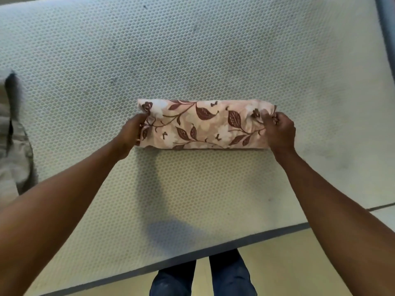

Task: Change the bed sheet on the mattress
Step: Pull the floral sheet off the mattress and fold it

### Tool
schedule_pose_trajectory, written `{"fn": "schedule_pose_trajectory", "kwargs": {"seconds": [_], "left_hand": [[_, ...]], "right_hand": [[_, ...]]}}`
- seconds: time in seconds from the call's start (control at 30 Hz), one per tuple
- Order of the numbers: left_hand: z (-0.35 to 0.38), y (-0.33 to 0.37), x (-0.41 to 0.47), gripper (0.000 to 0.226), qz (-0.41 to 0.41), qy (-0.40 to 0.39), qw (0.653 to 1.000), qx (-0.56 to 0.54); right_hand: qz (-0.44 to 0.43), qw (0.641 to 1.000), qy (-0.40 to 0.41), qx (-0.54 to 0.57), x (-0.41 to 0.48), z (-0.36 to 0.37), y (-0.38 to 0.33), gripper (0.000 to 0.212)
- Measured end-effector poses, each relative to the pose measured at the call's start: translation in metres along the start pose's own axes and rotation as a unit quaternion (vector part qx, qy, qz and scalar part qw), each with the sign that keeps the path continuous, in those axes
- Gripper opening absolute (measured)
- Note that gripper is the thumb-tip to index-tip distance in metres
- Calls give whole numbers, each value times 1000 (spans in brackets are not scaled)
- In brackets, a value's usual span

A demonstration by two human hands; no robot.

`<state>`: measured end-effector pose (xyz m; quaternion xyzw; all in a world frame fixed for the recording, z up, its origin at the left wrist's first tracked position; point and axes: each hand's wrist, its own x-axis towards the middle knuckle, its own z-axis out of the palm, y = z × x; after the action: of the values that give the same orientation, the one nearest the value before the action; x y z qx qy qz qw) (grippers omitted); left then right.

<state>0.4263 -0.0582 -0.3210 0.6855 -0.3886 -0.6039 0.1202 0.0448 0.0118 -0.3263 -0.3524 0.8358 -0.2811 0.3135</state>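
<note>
A folded bed sheet (205,124), pink with brown leaves and flowers, lies as a long bundle in the middle of the bare mattress (192,60). The mattress has a pale honeycomb-textured cover. My left hand (132,131) grips the sheet's left end, fingers curled into the fabric. My right hand (280,129) pinches the sheet's right end at its top corner. Both arms reach forward over the mattress's near edge.
A crumpled grey-beige cloth (15,135) lies on the mattress at the far left. The mattress's near edge (213,248) has dark piping; below it are a yellowish floor (288,270) and my legs in blue jeans (203,278).
</note>
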Motion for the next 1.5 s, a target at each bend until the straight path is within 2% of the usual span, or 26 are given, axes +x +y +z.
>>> {"fn": "schedule_pose_trajectory", "kwargs": {"seconds": [0.1, 0.17, 0.23, 0.3, 0.37, 0.43, 0.5, 0.53, 0.63, 0.7, 0.77, 0.93, 1.1, 1.3, 1.4, 1.5], "left_hand": [[10, -10, 4, 43, 9, 58, 997, 39], [12, -18, 9, 43, 10, 108, 992, 72], [14, -18, 11, 42, -5, 146, 985, 96], [20, -11, 6, 35, -2, 214, 966, 143], [26, -1, -8, 24, 74, 319, 925, 192], [36, 12, -25, 37, 245, 364, 857, 269], [59, 25, -33, 46, 394, 290, 800, 348], [72, 32, -30, 48, 426, 237, 782, 389], [107, 37, 0, 53, 393, 128, 759, 503], [114, 29, 28, 55, 336, 100, 759, 549], [111, 19, 48, 58, 305, 92, 759, 568], [92, 8, 52, 60, 334, 90, 742, 574], [55, -16, 69, 60, 301, 125, 788, 522], [49, -31, 81, 58, 339, 136, 797, 481], [44, -33, 77, 56, 308, 141, 830, 444], [41, -46, 52, 56, 211, 254, 905, 270]], "right_hand": [[-1, 994, 50, -99, 8, 16, -1, 44], [33, 988, 67, -134, 12, 20, 0, 46], [61, 986, 93, -120, 13, 21, -2, 47], [49, 983, 156, -87, 11, 20, -9, 40], [-76, 970, 216, -78, 3, 18, -19, 33], [-268, 934, 208, -112, -10, 19, -33, 36], [-390, 902, 110, -145, -25, 32, -53, 46], [-415, 891, 56, -177, -29, 43, -64, 49], [-432, 852, -75, -285, -19, 90, -68, 52], [-402, 833, -130, -356, -1, 114, -55, 54], [-373, 830, -156, -384, 12, 128, -43, 56], [-362, 832, -138, -397, 15, 112, -25, 67], [-291, 873, -91, -381, 41, 56, 30, 64], [-315, 890, -77, -320, 47, 62, 45, 60], [-294, 887, -102, -341, 46, 56, 40, 62], [-285, 885, -97, -355, 48, 46, 10, 61]]}}
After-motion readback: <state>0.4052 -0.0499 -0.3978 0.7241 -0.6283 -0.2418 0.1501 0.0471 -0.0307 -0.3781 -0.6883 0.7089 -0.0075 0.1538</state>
